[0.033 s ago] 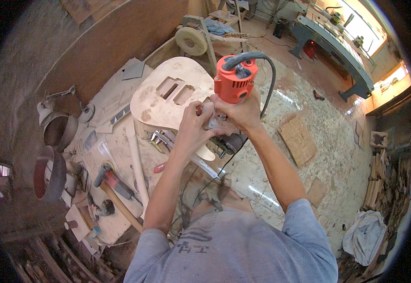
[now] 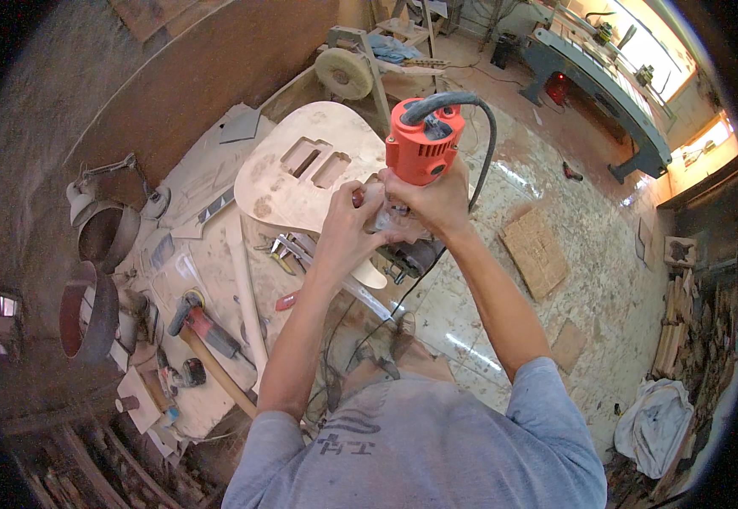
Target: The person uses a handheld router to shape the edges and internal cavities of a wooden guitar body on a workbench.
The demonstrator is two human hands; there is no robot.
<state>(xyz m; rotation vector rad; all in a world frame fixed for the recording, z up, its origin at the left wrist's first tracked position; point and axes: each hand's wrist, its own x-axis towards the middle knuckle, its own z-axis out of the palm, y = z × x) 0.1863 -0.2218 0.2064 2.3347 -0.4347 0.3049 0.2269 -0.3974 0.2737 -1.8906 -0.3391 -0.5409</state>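
A red trim router (image 2: pixel 420 157) stands upright at the right edge of a pale wooden guitar body (image 2: pixel 271 191). My right hand (image 2: pixel 435 202) wraps round the router just below its red housing. My left hand (image 2: pixel 353 219) is closed on the router's lower part, next to a clear plastic piece (image 2: pixel 383 219) at its base. The fingers hide most of the base, and the cutter is out of sight. Two rectangular pockets (image 2: pixel 331 172) are cut in the guitar body. A thick black cord (image 2: pixel 492 140) loops from the router's top down past my right wrist.
The workbench (image 2: pixel 208 293) at left holds a red and black power tool (image 2: pixel 212 331), a long wooden strip (image 2: pixel 246 288), a hammer-like wooden handle (image 2: pixel 216 369), sanding drums (image 2: pixel 108 233) and a clamp (image 2: pixel 288 254). Brown boards (image 2: pixel 535 253) lie on the floor at right. A large machine table (image 2: pixel 606 97) stands far right.
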